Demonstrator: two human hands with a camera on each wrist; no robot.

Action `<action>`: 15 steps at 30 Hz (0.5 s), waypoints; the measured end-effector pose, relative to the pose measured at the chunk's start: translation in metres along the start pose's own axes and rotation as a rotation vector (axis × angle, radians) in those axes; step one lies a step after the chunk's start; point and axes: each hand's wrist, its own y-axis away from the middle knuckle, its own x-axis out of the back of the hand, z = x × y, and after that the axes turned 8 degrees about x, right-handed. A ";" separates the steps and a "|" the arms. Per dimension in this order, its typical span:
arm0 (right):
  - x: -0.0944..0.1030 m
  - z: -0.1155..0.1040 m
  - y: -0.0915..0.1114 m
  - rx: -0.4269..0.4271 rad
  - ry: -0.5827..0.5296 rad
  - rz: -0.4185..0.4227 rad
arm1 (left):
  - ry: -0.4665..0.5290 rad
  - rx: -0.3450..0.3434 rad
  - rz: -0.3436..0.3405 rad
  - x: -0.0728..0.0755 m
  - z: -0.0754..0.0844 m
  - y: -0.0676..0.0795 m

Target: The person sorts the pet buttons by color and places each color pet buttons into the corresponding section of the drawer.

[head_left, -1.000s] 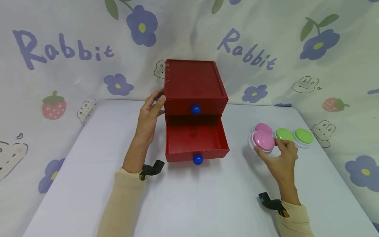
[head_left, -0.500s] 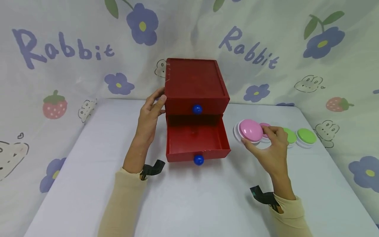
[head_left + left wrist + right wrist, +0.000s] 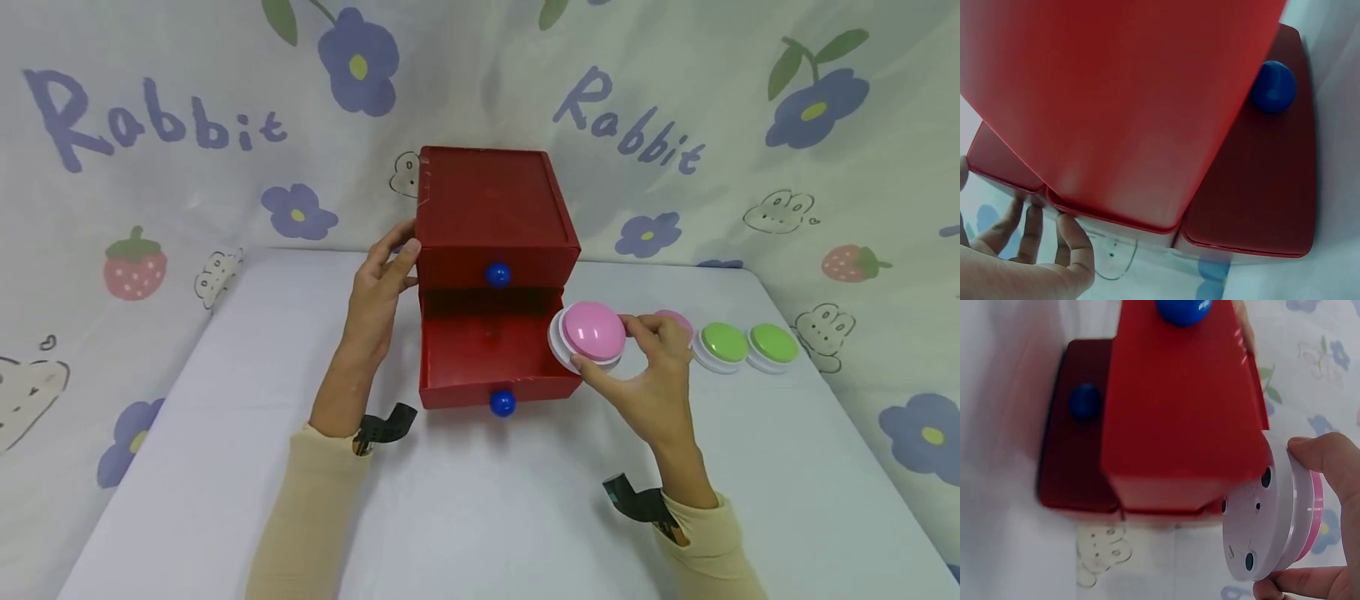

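Note:
A red drawer cabinet (image 3: pixel 491 200) stands on the white table, and one drawer (image 3: pixel 487 350) is pulled out, showing a bare red inside. My left hand (image 3: pixel 375 304) rests against the cabinet's left side, its fingertips at the side wall in the left wrist view. Between thumb and fingers, my right hand (image 3: pixel 652 375) pinches the rim of a round push button (image 3: pixel 594 331) with a pink dome and white base. It overlaps the drawer's right front corner in the head view. Dark round feet show on its underside (image 3: pixel 1250 519) in the right wrist view.
Right of my right hand, a second pink push button (image 3: pixel 677 322) is partly hidden, beside two green push buttons (image 3: pixel 724 342). Blue knobs (image 3: pixel 503 404) stick out from the drawer fronts. A patterned cloth (image 3: pixel 480 75) hangs behind the table.
My right hand has carried the pink push button left from beside the others to the drawer's right edge. The left hand and cabinet have stayed in place.

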 end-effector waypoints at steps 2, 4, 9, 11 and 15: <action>-0.004 -0.006 -0.001 -0.005 -0.001 -0.010 | 0.003 0.007 -0.001 0.000 -0.002 -0.001; -0.008 -0.013 -0.003 -0.002 -0.008 -0.020 | 0.004 0.014 0.002 -0.001 -0.003 -0.001; -0.024 -0.030 -0.006 0.039 -0.032 -0.048 | 0.000 0.019 0.009 0.000 -0.004 -0.002; -0.032 -0.037 -0.007 0.055 -0.041 -0.058 | -0.002 0.016 0.010 0.000 -0.003 -0.003; -0.046 -0.050 -0.007 0.081 -0.053 -0.079 | -0.014 0.012 0.012 0.002 -0.001 -0.003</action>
